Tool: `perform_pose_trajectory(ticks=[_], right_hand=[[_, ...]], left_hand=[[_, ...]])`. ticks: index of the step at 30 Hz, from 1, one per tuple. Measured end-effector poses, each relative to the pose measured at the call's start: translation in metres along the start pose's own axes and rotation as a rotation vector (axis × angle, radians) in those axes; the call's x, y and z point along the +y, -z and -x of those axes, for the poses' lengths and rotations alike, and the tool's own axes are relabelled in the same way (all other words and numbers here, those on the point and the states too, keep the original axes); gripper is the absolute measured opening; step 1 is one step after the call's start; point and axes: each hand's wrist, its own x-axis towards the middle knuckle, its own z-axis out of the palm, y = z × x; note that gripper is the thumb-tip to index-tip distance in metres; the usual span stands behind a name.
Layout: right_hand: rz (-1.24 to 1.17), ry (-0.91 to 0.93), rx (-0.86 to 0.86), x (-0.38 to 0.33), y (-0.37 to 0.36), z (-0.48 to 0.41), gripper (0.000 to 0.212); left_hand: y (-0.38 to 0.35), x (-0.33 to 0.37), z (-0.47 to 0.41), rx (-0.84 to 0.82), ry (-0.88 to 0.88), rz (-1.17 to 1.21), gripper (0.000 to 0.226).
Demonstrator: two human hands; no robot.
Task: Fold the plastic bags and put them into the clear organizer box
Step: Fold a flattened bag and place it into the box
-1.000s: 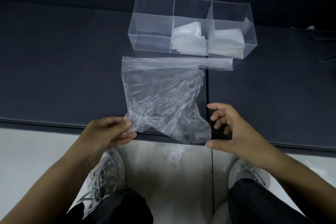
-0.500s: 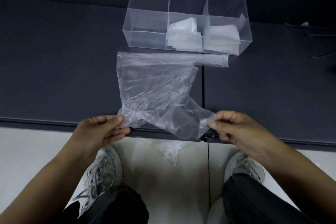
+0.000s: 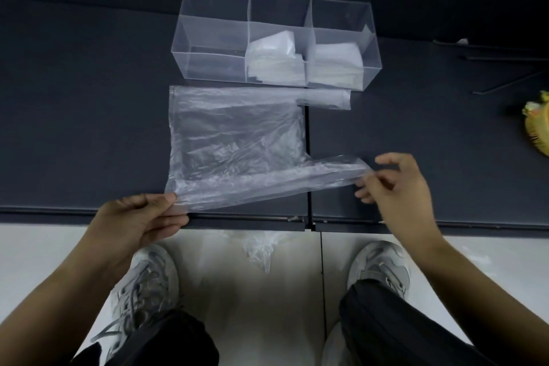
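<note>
Clear box (image 3: 214, 18) sits at 12 o'clock from the bag (image 3: 237, 140). Left hand (image 3: 139, 220) and right hand (image 3: 398, 187) pinch its near edge.

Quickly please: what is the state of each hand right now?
Left hand: pinching the near left corner of the plastic bag.
Right hand: pinching the bag's stretched handle end.

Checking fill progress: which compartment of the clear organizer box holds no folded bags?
The left-end compartment: bare inside, while the middle and right ones each hold folded translucent plastic bags.
</note>
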Motion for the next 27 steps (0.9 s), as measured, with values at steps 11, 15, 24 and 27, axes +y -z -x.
perform_pose_trajectory(ticks=[11,15,24,27], right_hand=[[-0.238,-0.343,-0.115,-0.009,0.002,-0.026,0.024],[-0.287,-0.354,-0.079,-0.009,0.002,-0.031,0.009],[-0.318,-0.408,0.103,0.007,0.011,-0.01,0.008],[0.118,-0.254,0.065,0.01,0.017,-0.006,0.005]], left_hand=[[-0.004,0.003,0.004,0.012,0.0,-0.02,0.012],[-0.002,0.002,0.002,0.013,-0.002,-0.031,0.012],[-0.002,-0.006,0.001,-0.061,-0.003,-0.112,0.013],[0.001,-0.004,0.002,-0.082,-0.006,-0.192,0.012]])
